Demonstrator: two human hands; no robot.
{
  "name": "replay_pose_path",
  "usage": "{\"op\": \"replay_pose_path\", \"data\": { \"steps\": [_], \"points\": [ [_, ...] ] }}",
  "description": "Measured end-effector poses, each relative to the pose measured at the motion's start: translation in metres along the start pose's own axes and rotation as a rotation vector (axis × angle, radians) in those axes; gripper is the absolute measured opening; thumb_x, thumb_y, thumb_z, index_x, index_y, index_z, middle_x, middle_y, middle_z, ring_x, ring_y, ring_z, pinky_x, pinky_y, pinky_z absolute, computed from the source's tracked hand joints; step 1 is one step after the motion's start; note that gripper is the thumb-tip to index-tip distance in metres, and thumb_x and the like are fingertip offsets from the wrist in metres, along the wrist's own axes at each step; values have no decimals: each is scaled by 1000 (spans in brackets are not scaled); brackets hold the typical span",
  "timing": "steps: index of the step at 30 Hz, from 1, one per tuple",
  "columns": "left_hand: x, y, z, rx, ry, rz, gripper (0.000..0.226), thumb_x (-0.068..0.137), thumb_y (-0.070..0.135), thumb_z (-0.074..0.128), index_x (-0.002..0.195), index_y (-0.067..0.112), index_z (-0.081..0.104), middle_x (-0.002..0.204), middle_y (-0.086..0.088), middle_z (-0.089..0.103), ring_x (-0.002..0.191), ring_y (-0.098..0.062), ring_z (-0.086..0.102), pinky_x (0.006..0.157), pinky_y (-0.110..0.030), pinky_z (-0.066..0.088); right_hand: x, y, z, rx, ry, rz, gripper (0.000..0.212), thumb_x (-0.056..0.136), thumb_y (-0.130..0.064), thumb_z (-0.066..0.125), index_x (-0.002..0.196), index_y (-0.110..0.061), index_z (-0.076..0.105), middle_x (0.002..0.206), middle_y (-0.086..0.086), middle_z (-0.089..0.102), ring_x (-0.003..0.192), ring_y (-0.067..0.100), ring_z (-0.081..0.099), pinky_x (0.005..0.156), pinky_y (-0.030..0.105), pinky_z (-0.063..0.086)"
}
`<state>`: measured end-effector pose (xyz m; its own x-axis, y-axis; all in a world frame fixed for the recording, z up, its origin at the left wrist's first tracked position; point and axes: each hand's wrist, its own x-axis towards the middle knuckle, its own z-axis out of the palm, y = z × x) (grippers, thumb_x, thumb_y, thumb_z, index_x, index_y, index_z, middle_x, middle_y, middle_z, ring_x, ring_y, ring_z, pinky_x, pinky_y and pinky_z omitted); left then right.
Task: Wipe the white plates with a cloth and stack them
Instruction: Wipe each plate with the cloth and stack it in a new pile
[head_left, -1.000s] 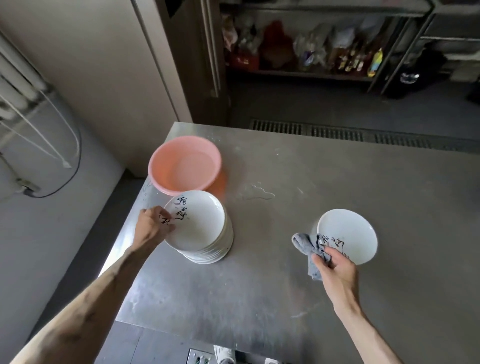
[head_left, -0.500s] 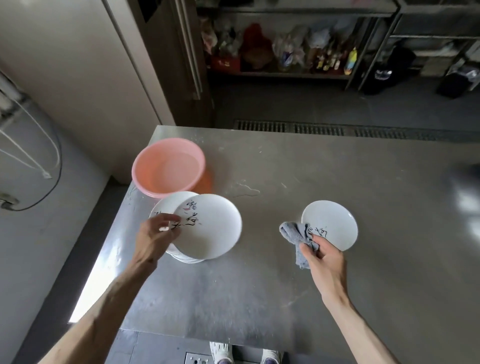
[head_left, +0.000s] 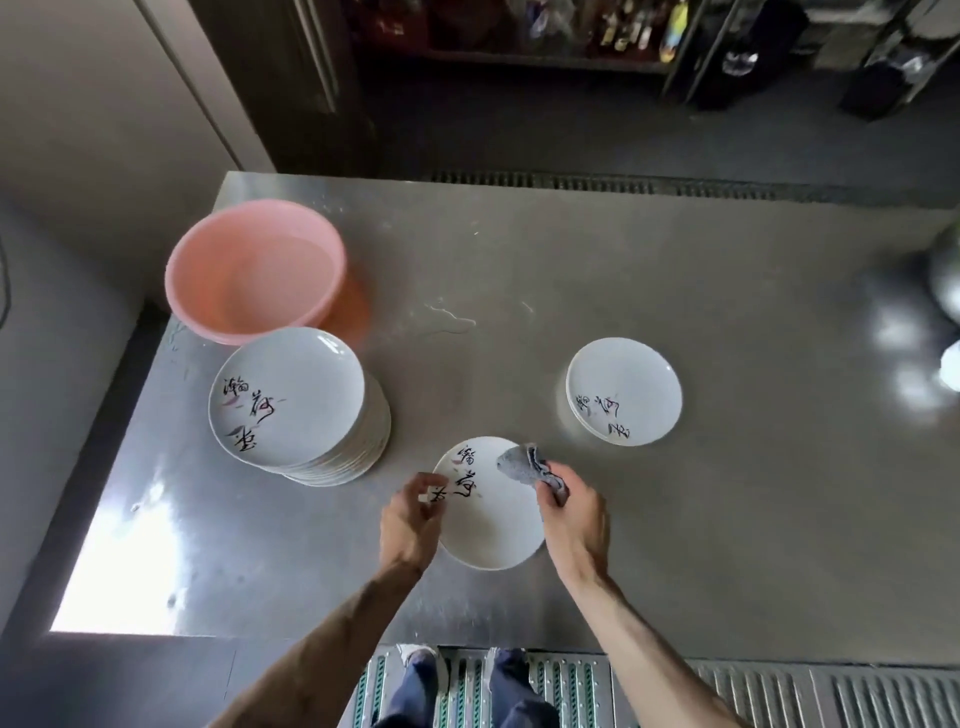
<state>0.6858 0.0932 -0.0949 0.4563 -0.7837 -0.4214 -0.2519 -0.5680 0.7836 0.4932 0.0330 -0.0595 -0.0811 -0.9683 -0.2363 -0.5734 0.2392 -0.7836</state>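
Steel-grey worktop (head_left: 727, 519) is being occupied by one pink basin (head_left: 254, 270), two stacks of white plates, one single plate and one grey cloth. The basin is being kept at the far left corner, just beyond the tall stack (head_left: 291, 400). The plates in that stack are too closely packed to be counted. The short stack (head_left: 623, 389) is being kept to the right, well apart from the tall one. At least two rims are being made out there, but a firmer count cannot be given.

The single plate (head_left: 488, 525) is being held near the front edge, between the two stacks. Its left rim is being pinched by the thumb and curled fingers of the left hand (head_left: 410, 525). The cloth (head_left: 522, 462) is being gripped in a bunch by the curled fingers of the right hand (head_left: 571, 514) and is being pressed onto the far right part of that plate. Whether the plate is being lifted clear of the worktop cannot be told.

One small puddle (head_left: 447, 317) is being shown beyond the plate. Two shoes (head_left: 418, 659) on a ribbed green mat (head_left: 561, 686) are being cut off by the bottom edge. Bottles on the far shelves (head_left: 519, 54) are being blurred past counting, and a shiny object (head_left: 946, 275) is being cut off at the right edge.
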Motion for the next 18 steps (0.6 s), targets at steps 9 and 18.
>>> {"op": "replay_pose_path", "data": {
  "steps": [9,18],
  "points": [
    [0,-45,3,498,-150,315,126,65,66,84,163,17,23,159,2,40,143,-22,32,117,-42,29,-9,17,49,-227,-4,-157,28,83,-8,78,111,-11,75,111,6,70,103,30,65,89,30,48],
    [8,-54,6,519,-104,408,136,56,92,64,161,14,26,167,-2,31,155,-21,25,127,-45,21,-7,-2,88,-297,-280,-400,20,91,-15,74,111,-14,79,113,1,63,101,21,62,92,30,50]
  ]
}}
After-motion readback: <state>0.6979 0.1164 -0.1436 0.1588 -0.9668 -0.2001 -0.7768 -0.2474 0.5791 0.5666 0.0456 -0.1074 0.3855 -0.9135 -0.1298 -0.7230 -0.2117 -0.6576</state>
